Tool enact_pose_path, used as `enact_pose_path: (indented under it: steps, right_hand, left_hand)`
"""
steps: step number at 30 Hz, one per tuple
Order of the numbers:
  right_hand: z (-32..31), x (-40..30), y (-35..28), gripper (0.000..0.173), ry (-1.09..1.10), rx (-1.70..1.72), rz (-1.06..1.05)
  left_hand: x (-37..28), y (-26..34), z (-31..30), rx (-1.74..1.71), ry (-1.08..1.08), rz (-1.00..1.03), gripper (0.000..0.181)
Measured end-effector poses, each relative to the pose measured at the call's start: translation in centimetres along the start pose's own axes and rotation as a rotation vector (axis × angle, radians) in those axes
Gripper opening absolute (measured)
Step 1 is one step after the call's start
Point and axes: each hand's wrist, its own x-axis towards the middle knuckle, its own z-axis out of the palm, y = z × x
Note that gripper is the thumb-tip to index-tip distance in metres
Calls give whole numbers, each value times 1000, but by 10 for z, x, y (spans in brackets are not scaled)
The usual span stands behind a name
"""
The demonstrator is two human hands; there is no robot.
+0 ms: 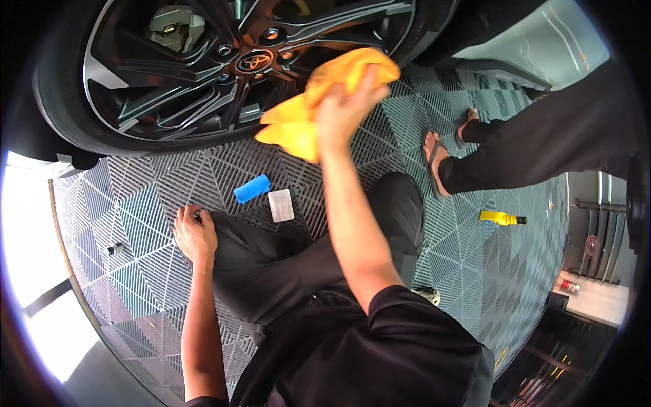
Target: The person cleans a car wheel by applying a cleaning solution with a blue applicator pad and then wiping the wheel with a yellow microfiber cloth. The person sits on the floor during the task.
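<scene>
A bunched yellow cloth [300,122] is in the grip of my right hand [346,112], which is slightly blurred and held in front of the lower right of a Toyota alloy wheel [218,76]. My left hand [196,234] rests at my left knee; a small dark thing shows between its thumb and fingers, too small to name. On the floor between my knees and the tyre [168,148] lie a blue folded piece [252,189] and a pale rounded rectangular pad [281,205], side by side.
A small dark bottle [115,249] lies on the ribbed tile floor [147,285] at the left. Another person in dark trousers [529,137] and flip-flops stands at the right, near the car body [539,40]. A yellow bottle [501,218] with a black cap lies farther right.
</scene>
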Motion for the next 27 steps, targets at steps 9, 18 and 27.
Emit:
enact_pose_path:
  steps: [9,18,27]
  right_hand:
    - [-55,68,51,57,-316,-458,101]
    - [-62,72,33,58,-208,-246,-161]
    - [-96,76,38,55,-487,251,491]
  left_hand:
    - [0,4,2,8,-11,24,22]
    - [-1,0,4,20,-34,-6,18]
    - [11,-8,11,-213,-12,-11,24]
